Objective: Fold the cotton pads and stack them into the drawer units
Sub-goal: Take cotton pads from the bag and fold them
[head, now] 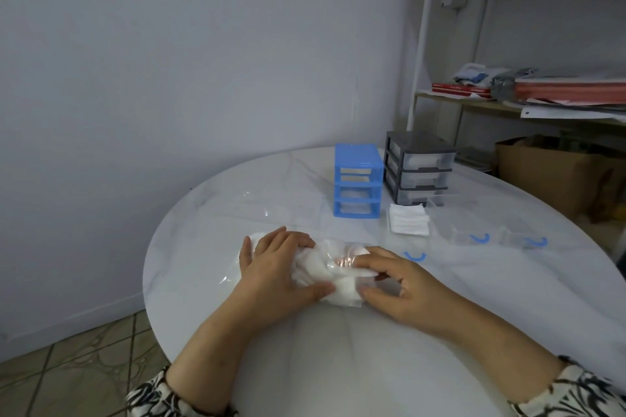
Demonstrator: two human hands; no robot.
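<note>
A clear plastic bag of white cotton pads [325, 267] lies on the round white table [338, 366] near me. My left hand [274, 267] grips the bag's left part, thumb against a pad at its front. My right hand [399, 284] pinches a white cotton pad [345, 293] at the bag's right end. A stack of folded pads [408, 218] lies further back, in front of the grey drawer unit [418, 167]. The blue drawer unit [357, 181] stands left of it with its slots empty.
Three clear drawers with blue handles [460, 223] [518, 235] [415, 256] lie on the table to the right. A shelf with books and papers [542, 91] and a cardboard box [555, 169] stand behind the table on the right. A wall is at the left.
</note>
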